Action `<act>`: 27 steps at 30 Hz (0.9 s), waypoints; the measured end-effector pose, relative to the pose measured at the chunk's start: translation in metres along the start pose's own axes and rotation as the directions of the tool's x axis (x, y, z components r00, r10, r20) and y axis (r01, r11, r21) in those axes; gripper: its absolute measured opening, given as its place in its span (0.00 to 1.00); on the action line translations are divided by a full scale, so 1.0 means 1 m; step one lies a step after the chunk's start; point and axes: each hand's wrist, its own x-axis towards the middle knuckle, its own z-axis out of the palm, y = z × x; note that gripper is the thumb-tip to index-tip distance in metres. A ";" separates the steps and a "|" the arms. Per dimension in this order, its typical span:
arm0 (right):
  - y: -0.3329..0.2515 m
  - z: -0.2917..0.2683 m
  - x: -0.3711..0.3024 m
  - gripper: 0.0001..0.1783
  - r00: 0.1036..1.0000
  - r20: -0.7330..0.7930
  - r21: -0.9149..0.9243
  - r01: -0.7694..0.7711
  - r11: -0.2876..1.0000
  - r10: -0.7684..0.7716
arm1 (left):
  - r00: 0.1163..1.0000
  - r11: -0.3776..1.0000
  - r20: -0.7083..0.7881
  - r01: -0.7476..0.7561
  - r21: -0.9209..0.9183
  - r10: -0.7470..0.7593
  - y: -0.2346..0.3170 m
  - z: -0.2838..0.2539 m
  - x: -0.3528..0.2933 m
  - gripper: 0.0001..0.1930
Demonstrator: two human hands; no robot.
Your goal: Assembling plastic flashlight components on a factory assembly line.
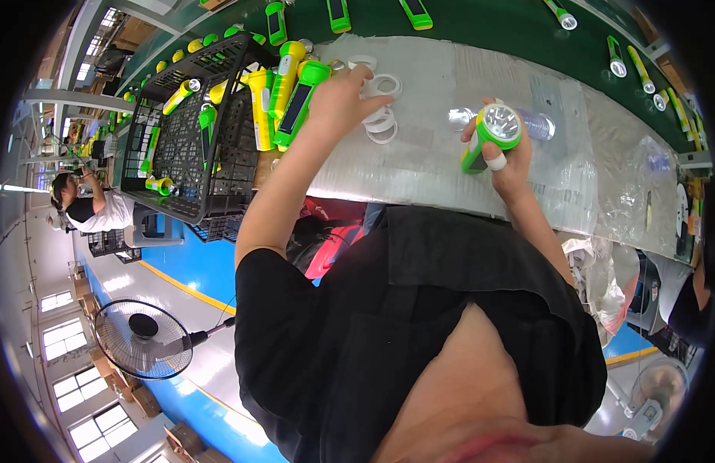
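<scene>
In my right hand (512, 166), a green flashlight (475, 158) is gripped with its round silver reflector head facing up. White tape wraps a finger of that hand. My left hand (338, 100) reaches over several white plastic rings (384, 123), thumb and forefinger apart; whether a fingertip touches a ring is unclear. Close to the left wrist stand yellow and green flashlights (300, 104), some with dark panels on their sides. Clear plastic round parts (539, 125) lie just behind and beside the flashlight in my right hand.
A black plastic crate (207, 181) with flashlights stands at the left. Cloudy plastic sheeting (481, 69) covers the worktop. More flashlights (415, 11) lie on the green surface (512, 23) along the far side. A fan (144, 337) and a person (95, 208) are further left.
</scene>
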 end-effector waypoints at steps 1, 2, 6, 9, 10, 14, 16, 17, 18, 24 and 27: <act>0.001 0.000 0.000 0.45 1.000 0.007 0.001 0.000 1.000 0.000 | 1.000 1.000 0.003 -0.006 -0.006 0.006 -0.001 0.005 -0.002 0.27; 0.002 0.000 0.001 0.44 1.000 0.013 0.002 0.000 1.000 0.000 | 0.999 1.000 -0.038 -0.010 -0.003 0.010 -0.001 0.011 -0.006 0.26; 0.012 -0.009 0.002 0.32 0.999 0.018 0.135 0.037 0.990 -0.039 | 0.990 0.997 -0.123 -0.078 -0.017 0.075 0.016 -0.007 0.000 0.21; 0.016 -0.011 0.004 0.31 0.999 0.044 0.097 0.005 0.995 -0.010 | 0.953 0.954 0.053 -0.299 -0.019 0.299 0.046 -0.028 0.002 0.19; 0.017 -0.011 0.004 0.32 0.999 0.037 0.074 0.011 0.997 -0.013 | 0.920 0.944 0.218 -0.330 -0.019 0.326 0.051 -0.019 0.000 0.18; 0.016 -0.009 0.003 0.34 0.999 0.029 0.004 0.021 1.000 -0.021 | 0.750 0.862 0.456 -0.500 -0.083 0.479 0.061 0.029 -0.014 0.17; 0.016 -0.010 0.003 0.36 0.999 0.031 -0.050 0.022 0.999 -0.020 | 0.860 0.870 0.133 -0.485 -0.092 0.493 0.066 0.037 -0.023 0.23; 0.016 -0.009 0.004 0.38 0.999 0.027 -0.060 0.043 0.997 -0.042 | 0.856 0.866 0.133 -0.491 -0.095 0.500 0.066 0.038 -0.027 0.23; 0.016 -0.009 0.004 0.40 0.998 0.027 -0.068 0.063 0.996 -0.061 | 0.880 0.885 0.092 -0.463 -0.047 0.466 0.069 0.034 -0.033 0.25; 0.014 -0.013 0.010 0.43 0.994 0.059 -0.076 0.095 0.993 -0.090 | 0.904 0.910 0.129 -0.413 0.024 0.407 0.051 0.031 -0.043 0.23; 0.018 -0.012 0.010 0.40 0.994 0.084 -0.046 0.078 0.996 -0.074 | 0.896 0.903 0.119 -0.429 -0.010 0.427 0.045 0.032 -0.043 0.18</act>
